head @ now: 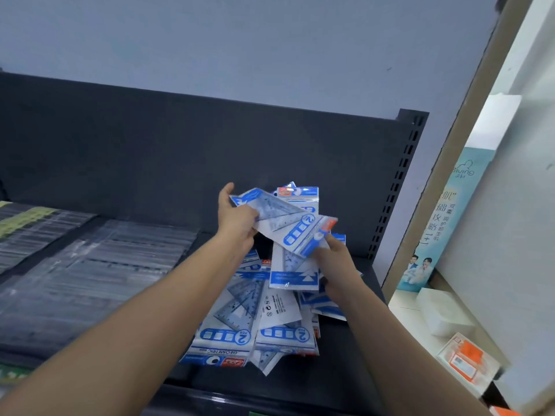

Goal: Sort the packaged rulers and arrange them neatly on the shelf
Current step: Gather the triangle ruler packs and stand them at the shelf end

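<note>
1. Here are the packaged rulers: white-and-blue plastic packets with clear blue set squares inside, a big "2" on a blue band and a red tab at the header end.
2. We see one tilted packet (295, 228) up in the air, above the pile and in front of the dark back panel (180, 145).
3. The left hand (237, 220) has its grip curled round the packet's upper-left end, thumb standing free. The right hand (338, 259) pinches the lower-right end.
4. Two more are aloft: an upright packet (300, 195) behind the tilted one and a hanging packet (294, 273) below it. We cannot tell which grip carries these.
5. The pile (255, 322) lies on the dark shelf (345, 379), its packets overlapping at all angles, some showing their printed white backs.
6. To the left, flat clear sleeves (90, 265) lie in rows on the same shelf, their contents too blurred to name.
7. To the right stands a slotted upright (399, 187). Past it we spot a white box (444, 313), an orange-and-white pack (462, 361) and a light-blue carton (450, 211).
8. Both forearms cross over the pile and hide parts of it.
9. The count: two hands, three packets aloft, three big "2" marks showing. The pile overlaps too much for an exact count.
</note>
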The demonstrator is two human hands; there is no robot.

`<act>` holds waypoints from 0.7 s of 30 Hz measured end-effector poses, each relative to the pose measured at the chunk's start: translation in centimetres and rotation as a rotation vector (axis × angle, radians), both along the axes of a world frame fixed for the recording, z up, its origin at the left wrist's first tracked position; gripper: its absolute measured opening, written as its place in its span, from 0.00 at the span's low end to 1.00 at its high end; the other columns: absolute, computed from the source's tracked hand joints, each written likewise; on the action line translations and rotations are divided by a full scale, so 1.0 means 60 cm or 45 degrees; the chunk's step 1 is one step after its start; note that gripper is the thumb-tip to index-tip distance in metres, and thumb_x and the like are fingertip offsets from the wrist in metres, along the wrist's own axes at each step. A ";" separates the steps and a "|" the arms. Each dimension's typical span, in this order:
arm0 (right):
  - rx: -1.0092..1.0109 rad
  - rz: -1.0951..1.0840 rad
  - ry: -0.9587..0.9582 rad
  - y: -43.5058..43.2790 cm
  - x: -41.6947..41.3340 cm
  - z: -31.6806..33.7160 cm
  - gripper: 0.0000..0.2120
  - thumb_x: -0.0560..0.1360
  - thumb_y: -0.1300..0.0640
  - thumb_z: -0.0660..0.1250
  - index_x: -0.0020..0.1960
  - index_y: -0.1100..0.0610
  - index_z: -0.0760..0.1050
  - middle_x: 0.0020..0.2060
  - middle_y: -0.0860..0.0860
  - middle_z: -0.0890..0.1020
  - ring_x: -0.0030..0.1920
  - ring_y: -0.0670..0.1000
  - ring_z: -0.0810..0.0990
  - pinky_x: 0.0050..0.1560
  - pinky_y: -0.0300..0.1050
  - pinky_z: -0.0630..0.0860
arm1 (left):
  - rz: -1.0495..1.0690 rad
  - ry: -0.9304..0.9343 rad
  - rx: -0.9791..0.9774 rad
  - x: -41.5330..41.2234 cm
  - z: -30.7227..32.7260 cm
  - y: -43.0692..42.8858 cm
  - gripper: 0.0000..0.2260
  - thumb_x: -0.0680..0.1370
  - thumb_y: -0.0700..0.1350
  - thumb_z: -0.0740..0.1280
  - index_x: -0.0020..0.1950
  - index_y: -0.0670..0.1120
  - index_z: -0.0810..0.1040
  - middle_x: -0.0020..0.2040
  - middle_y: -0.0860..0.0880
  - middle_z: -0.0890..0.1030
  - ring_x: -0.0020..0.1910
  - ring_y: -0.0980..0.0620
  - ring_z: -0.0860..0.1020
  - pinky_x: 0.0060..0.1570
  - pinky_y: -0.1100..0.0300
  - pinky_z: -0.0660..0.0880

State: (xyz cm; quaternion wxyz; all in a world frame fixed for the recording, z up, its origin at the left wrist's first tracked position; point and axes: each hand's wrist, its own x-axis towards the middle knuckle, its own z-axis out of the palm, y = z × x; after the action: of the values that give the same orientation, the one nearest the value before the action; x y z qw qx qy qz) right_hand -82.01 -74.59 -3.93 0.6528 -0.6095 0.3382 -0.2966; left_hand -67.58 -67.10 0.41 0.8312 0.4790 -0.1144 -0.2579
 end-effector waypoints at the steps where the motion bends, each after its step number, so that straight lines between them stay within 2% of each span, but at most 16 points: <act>1: 0.011 0.021 -0.005 0.002 0.002 0.000 0.09 0.74 0.61 0.71 0.53 0.52 0.80 0.46 0.51 0.86 0.49 0.55 0.85 0.56 0.58 0.79 | 0.055 -0.010 0.048 -0.002 -0.011 -0.006 0.33 0.74 0.23 0.53 0.69 0.55 0.64 0.55 0.47 0.75 0.48 0.47 0.79 0.39 0.55 0.76; 3: 0.060 0.035 -0.049 0.007 0.005 -0.001 0.11 0.72 0.63 0.72 0.53 0.55 0.79 0.46 0.53 0.86 0.47 0.56 0.85 0.54 0.59 0.80 | 0.126 -0.195 0.249 -0.007 -0.036 -0.015 0.28 0.74 0.27 0.58 0.65 0.56 0.65 0.61 0.45 0.72 0.50 0.47 0.78 0.44 0.55 0.78; 5: 0.103 0.017 -0.104 0.010 0.007 -0.001 0.12 0.72 0.66 0.72 0.54 0.57 0.78 0.44 0.54 0.86 0.45 0.56 0.85 0.52 0.58 0.80 | 0.115 -0.566 0.541 -0.015 -0.048 -0.010 0.25 0.74 0.32 0.66 0.65 0.54 0.66 0.64 0.47 0.64 0.52 0.50 0.75 0.53 0.58 0.74; 6: 0.107 0.018 -0.112 0.010 0.007 -0.001 0.13 0.72 0.66 0.72 0.54 0.57 0.78 0.45 0.54 0.86 0.45 0.56 0.85 0.52 0.58 0.81 | 0.097 -0.816 0.670 -0.015 -0.053 -0.005 0.25 0.74 0.36 0.69 0.67 0.53 0.68 0.65 0.47 0.61 0.59 0.49 0.71 0.60 0.59 0.69; 8: 0.096 0.042 -0.105 0.011 0.004 0.001 0.12 0.73 0.66 0.71 0.54 0.57 0.79 0.45 0.55 0.86 0.46 0.58 0.85 0.52 0.59 0.81 | 0.017 -1.434 0.904 -0.007 -0.054 0.007 0.27 0.75 0.40 0.69 0.72 0.55 0.67 0.75 0.49 0.55 0.75 0.46 0.54 0.74 0.52 0.52; 9: 0.085 0.046 -0.097 0.010 0.002 0.002 0.11 0.73 0.67 0.70 0.53 0.57 0.79 0.44 0.55 0.86 0.46 0.58 0.85 0.52 0.60 0.80 | -0.080 -1.716 1.008 -0.002 -0.051 0.012 0.28 0.76 0.41 0.68 0.74 0.57 0.65 0.78 0.52 0.52 0.78 0.48 0.46 0.74 0.48 0.41; 10: 0.077 0.039 -0.086 0.010 0.001 0.001 0.10 0.73 0.68 0.69 0.51 0.57 0.79 0.43 0.55 0.86 0.45 0.58 0.85 0.52 0.60 0.80 | -0.213 -1.884 1.075 0.002 -0.049 0.014 0.28 0.77 0.42 0.66 0.75 0.57 0.63 0.78 0.55 0.53 0.78 0.52 0.45 0.72 0.46 0.34; 11: 0.066 0.028 -0.068 0.010 0.000 0.000 0.09 0.73 0.68 0.68 0.49 0.57 0.79 0.42 0.55 0.86 0.44 0.58 0.85 0.52 0.61 0.80 | -0.327 -1.927 1.118 0.002 -0.044 0.017 0.28 0.77 0.43 0.66 0.75 0.56 0.63 0.77 0.56 0.58 0.78 0.54 0.49 0.72 0.45 0.33; 12: 0.059 0.012 -0.054 0.012 -0.001 0.000 0.09 0.73 0.69 0.68 0.48 0.57 0.78 0.41 0.55 0.86 0.43 0.59 0.85 0.52 0.62 0.80 | -0.378 -1.892 1.135 0.004 -0.042 0.017 0.27 0.77 0.46 0.67 0.75 0.54 0.63 0.75 0.56 0.64 0.76 0.54 0.57 0.73 0.46 0.37; 14: 0.058 -0.018 -0.050 0.012 -0.002 -0.001 0.08 0.74 0.68 0.67 0.48 0.56 0.77 0.41 0.55 0.85 0.44 0.59 0.85 0.52 0.64 0.79 | -0.358 -1.769 1.114 0.005 -0.033 0.018 0.25 0.73 0.51 0.72 0.68 0.51 0.69 0.64 0.53 0.73 0.63 0.54 0.72 0.70 0.50 0.57; 15: 0.058 -0.034 -0.063 0.010 -0.002 -0.001 0.07 0.75 0.67 0.66 0.49 0.56 0.78 0.42 0.56 0.85 0.45 0.60 0.84 0.52 0.64 0.79 | -0.358 -1.654 1.065 0.003 -0.027 0.019 0.20 0.71 0.52 0.74 0.60 0.49 0.73 0.56 0.52 0.76 0.53 0.54 0.76 0.61 0.53 0.67; 16: 0.051 -0.051 -0.084 0.007 -0.002 -0.001 0.06 0.76 0.65 0.67 0.49 0.56 0.78 0.44 0.57 0.85 0.46 0.60 0.84 0.53 0.64 0.79 | -0.355 -1.484 0.980 0.002 -0.026 0.018 0.15 0.71 0.50 0.75 0.51 0.47 0.75 0.48 0.50 0.78 0.43 0.54 0.76 0.49 0.55 0.72; 17: 0.023 -0.072 -0.094 0.005 -0.001 0.000 0.05 0.76 0.62 0.67 0.50 0.55 0.79 0.46 0.56 0.85 0.48 0.60 0.84 0.54 0.64 0.78 | -0.321 -1.272 0.884 0.001 -0.027 0.016 0.12 0.71 0.48 0.75 0.44 0.47 0.74 0.43 0.49 0.78 0.37 0.53 0.76 0.40 0.56 0.73; 18: -0.021 -0.086 -0.099 0.003 -0.001 0.003 0.04 0.77 0.59 0.67 0.50 0.53 0.79 0.47 0.56 0.85 0.49 0.59 0.84 0.55 0.63 0.79 | -0.271 -1.040 0.799 -0.002 -0.029 0.011 0.11 0.73 0.47 0.74 0.41 0.47 0.73 0.40 0.48 0.79 0.35 0.52 0.75 0.36 0.56 0.73; 20: -0.135 -0.090 -0.084 0.000 -0.002 0.008 0.04 0.76 0.54 0.69 0.50 0.52 0.78 0.47 0.55 0.85 0.49 0.57 0.84 0.53 0.59 0.80 | -0.269 -0.670 0.690 -0.020 -0.031 -0.005 0.09 0.78 0.47 0.68 0.41 0.45 0.73 0.42 0.43 0.81 0.37 0.49 0.77 0.38 0.52 0.76; 21: -0.188 -0.080 -0.072 -0.001 -0.003 0.011 0.06 0.74 0.55 0.72 0.49 0.53 0.77 0.47 0.54 0.85 0.47 0.56 0.84 0.51 0.56 0.81 | -0.322 -0.594 0.678 -0.030 -0.030 -0.014 0.10 0.80 0.47 0.64 0.41 0.44 0.73 0.42 0.42 0.81 0.37 0.49 0.77 0.38 0.53 0.77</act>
State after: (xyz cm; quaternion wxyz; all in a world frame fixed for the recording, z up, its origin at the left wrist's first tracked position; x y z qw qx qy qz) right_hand -82.20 -74.66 -3.26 0.6057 -0.6364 0.3160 -0.3580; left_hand -69.39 -67.97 -1.40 0.5908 0.7063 -0.2878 -0.2633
